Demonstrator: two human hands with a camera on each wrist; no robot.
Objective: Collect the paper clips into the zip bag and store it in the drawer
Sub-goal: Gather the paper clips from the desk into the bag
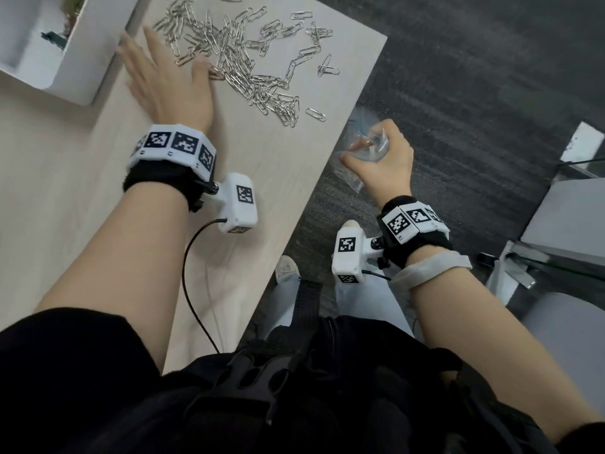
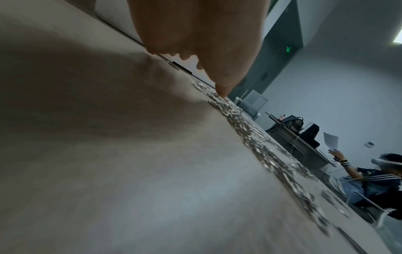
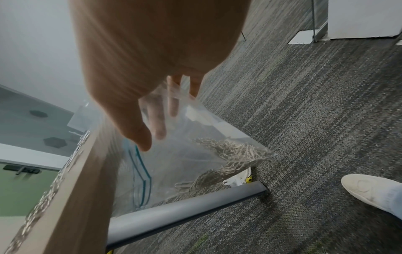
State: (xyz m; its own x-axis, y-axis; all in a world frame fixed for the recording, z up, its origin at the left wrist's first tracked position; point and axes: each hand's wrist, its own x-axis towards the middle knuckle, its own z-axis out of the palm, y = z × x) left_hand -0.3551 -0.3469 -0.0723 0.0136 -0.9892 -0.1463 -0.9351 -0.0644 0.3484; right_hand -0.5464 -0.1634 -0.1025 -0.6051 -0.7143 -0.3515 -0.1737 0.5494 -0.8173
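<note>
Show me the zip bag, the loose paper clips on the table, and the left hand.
zip bag (image 3: 195,165): right wrist view, its clear side wall.
paper clips (image 1: 242,65): head view, middle of the pile.
left hand (image 1: 163,83): head view, its back.

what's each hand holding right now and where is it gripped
The right hand grips the zip bag by its open top. The left hand holds nothing.

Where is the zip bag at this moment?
In the head view, the zip bag hangs in the right hand, just off the table edge, above the carpet.
</note>
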